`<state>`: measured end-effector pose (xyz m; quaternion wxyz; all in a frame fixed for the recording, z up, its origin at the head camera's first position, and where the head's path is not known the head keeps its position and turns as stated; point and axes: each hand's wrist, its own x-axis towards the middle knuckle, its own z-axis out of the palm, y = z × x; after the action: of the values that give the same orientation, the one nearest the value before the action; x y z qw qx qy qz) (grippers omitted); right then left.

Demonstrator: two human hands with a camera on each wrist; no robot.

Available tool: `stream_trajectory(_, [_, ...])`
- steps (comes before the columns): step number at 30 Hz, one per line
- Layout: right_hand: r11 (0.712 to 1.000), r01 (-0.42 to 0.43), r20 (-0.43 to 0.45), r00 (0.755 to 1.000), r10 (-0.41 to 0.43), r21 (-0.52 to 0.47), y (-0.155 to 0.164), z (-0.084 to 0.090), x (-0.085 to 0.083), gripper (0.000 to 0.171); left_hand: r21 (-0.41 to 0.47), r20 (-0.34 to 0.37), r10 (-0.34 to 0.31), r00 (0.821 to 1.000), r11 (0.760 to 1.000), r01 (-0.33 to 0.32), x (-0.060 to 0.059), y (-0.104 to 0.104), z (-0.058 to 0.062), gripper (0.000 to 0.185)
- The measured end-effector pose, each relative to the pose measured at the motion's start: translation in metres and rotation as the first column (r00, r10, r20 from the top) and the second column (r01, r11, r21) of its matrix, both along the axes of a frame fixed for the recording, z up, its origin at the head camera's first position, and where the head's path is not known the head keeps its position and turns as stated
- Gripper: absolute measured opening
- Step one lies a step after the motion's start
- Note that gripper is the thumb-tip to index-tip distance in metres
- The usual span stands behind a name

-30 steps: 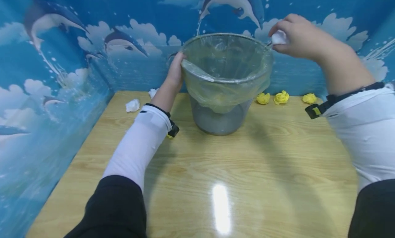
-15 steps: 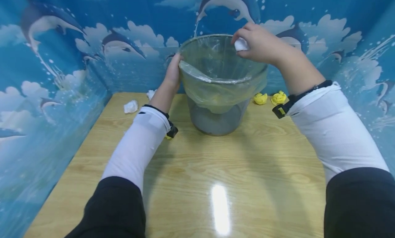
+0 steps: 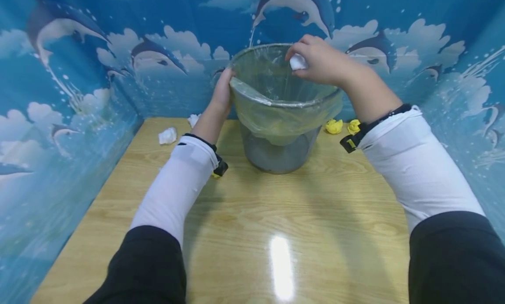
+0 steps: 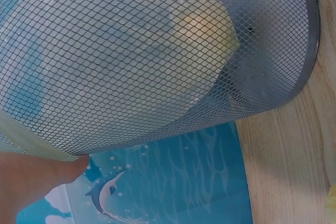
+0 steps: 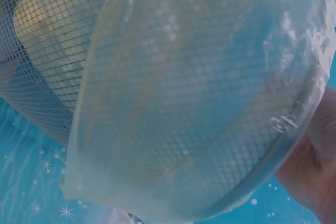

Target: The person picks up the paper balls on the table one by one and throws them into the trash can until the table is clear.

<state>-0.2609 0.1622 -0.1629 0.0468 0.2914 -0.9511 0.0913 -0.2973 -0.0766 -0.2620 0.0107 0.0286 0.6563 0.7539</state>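
A grey wire-mesh wastebasket (image 3: 276,155) stands upright on the table, lined with a thin yellowish plastic bag (image 3: 280,120) folded over its rim. My left hand (image 3: 222,91) grips the rim at the left side; in the left wrist view part of that hand (image 4: 39,182) shows against the bag's edge. Over the right part of the opening, my right hand (image 3: 321,61) pinches a white crumpled paper ball (image 3: 298,62) between thumb and fingers. Through the mesh a yellowish lump (image 4: 199,27) shows low in the bag; its kind is unclear.
Two yellow crumpled paper balls (image 3: 334,126) lie right of the wastebasket, one partly behind my right wrist. White paper balls (image 3: 167,136) lie at the back left, and a bit of yellow (image 3: 215,175) shows under my left wrist. A dolphin-printed backdrop (image 3: 177,89) borders the wooden table (image 3: 236,234).
My right hand has moved left with the white paper ball, from outside the right rim to over the opening. My left hand stays on the rim.
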Motion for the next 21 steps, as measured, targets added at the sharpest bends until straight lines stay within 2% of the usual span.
stream_trajectory(14, [0.999,0.027,0.041,0.999,-0.027,0.019,0.0009,-0.0015,-0.0033,0.041,-0.002,-0.001,-0.010,1.000,1.000,0.010,-0.0005,0.0004,0.0013,0.032])
stream_trajectory(21, [0.999,0.020,0.033,0.999,-0.021,0.036,0.0025,0.0011,-0.0038,0.043,-0.004,-0.004,-0.010,1.000,1.000,0.010,-0.0002,0.0007,0.0014,0.030])
